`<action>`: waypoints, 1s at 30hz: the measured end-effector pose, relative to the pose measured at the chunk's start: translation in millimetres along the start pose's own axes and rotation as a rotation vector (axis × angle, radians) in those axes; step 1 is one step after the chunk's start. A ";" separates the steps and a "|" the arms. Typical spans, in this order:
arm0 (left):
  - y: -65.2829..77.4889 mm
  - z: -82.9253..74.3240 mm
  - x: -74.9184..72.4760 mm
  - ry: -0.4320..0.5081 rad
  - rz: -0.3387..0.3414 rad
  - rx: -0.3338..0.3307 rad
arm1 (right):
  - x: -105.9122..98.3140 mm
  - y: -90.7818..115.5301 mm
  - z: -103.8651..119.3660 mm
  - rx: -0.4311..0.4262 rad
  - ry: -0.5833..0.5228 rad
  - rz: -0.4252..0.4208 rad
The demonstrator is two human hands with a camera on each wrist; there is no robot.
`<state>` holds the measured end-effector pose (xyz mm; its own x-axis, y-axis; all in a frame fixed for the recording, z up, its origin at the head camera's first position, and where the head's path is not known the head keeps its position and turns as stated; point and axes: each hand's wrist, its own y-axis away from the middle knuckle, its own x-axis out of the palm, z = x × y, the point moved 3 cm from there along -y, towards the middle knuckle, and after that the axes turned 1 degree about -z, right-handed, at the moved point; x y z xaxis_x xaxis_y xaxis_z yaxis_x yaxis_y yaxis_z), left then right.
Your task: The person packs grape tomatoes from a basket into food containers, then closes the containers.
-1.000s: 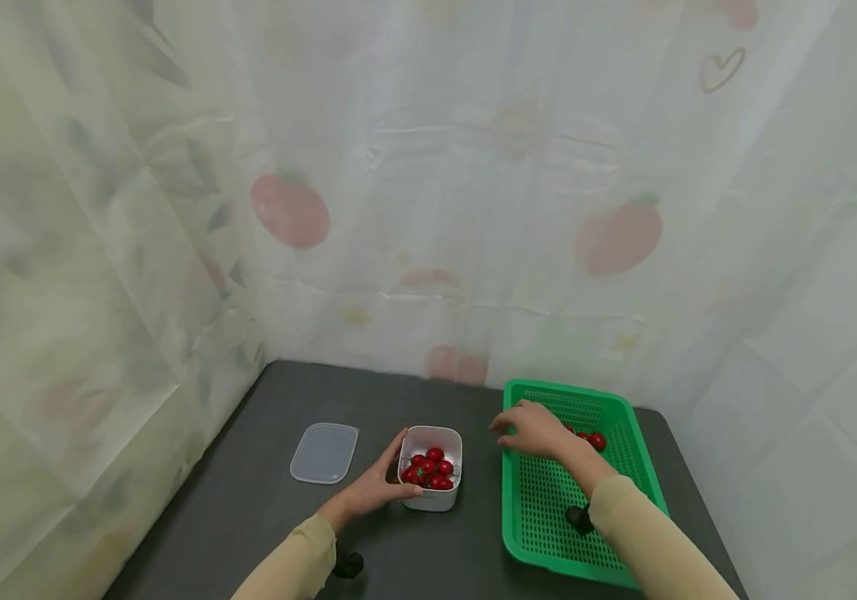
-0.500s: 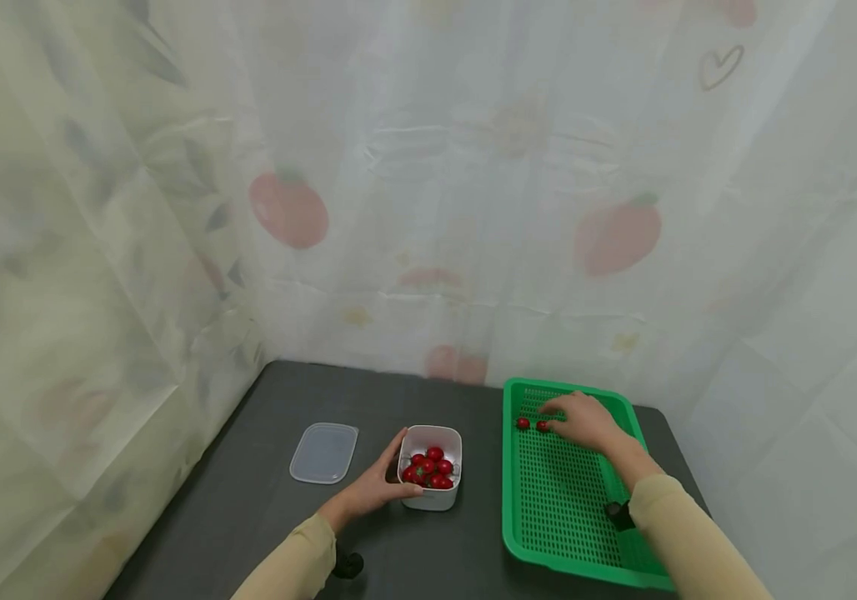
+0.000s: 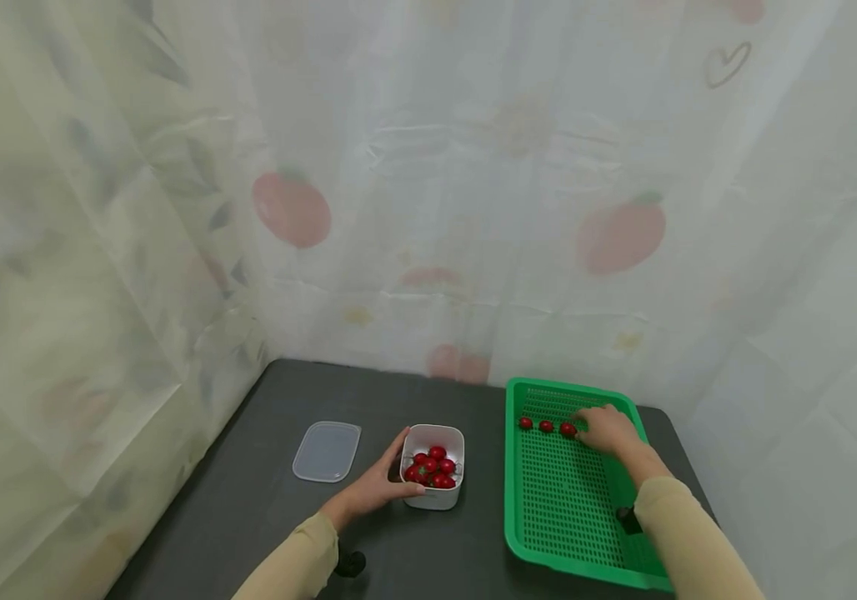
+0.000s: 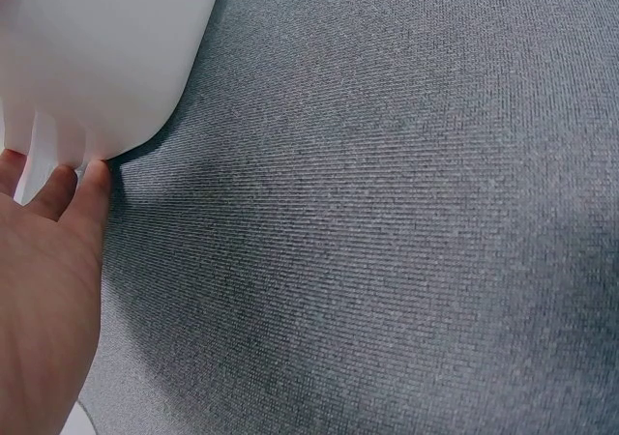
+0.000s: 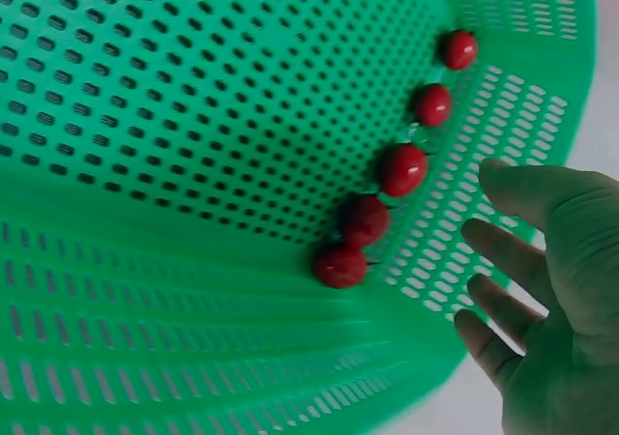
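In the head view a white square container (image 3: 432, 499) holds several red cherry tomatoes (image 3: 431, 466). My left hand (image 3: 374, 487) grips its near left corner, thumb along the front and fingers at the left side. The left wrist view shows those fingertips against the wall of the container (image 4: 116, 58). A green perforated basket (image 3: 514, 508) stands to the right. My right hand (image 3: 612, 430) hovers inside its far end, beside a row of cherry tomatoes (image 3: 546, 426). In the right wrist view the fingers are spread and hold nothing, a little apart from the tomatoes (image 5: 401, 170).
A clear flat lid (image 3: 327, 452) lies on the dark table (image 3: 391, 400), left of the container. Printed curtains (image 3: 473, 208) rise behind and along both sides. The basket's raised rim surrounds the right hand's area.
My right hand has moved right, from above the basket's left rim to the right part of the row, uncovering tomatoes at the left. The left hand and container have stayed put.
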<state>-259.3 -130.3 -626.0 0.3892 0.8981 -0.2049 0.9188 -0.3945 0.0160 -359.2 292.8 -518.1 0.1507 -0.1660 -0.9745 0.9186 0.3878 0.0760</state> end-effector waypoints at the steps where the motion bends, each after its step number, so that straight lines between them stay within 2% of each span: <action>1: 0.0 0.4 0.1 -0.001 -0.001 -0.002 | 1.9 0.6 -2.1 0.016 -0.008 0.011; 5: 0.3 0.8 0.5 -0.005 -0.011 -0.024 | 9.0 2.7 -7.0 0.042 -0.026 0.033; 12: 0.9 -2.7 -0.2 -0.026 -0.017 -0.012 | 20.6 1.5 -12.5 0.062 -0.011 0.065; 20: 3.6 -3.9 1.2 0.006 0.001 -0.005 | 36.0 -0.6 -17.9 0.100 0.026 0.125; 30: 4.9 -4.6 1.3 -0.012 -0.004 -0.010 | 43.9 0.2 -17.7 0.136 0.014 0.167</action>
<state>-254.0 -130.2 -621.7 0.3846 0.8973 -0.2167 0.9211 -0.3886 0.0254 -358.9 301.7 -564.6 0.3007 -0.0967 -0.9488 0.9224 0.2825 0.2635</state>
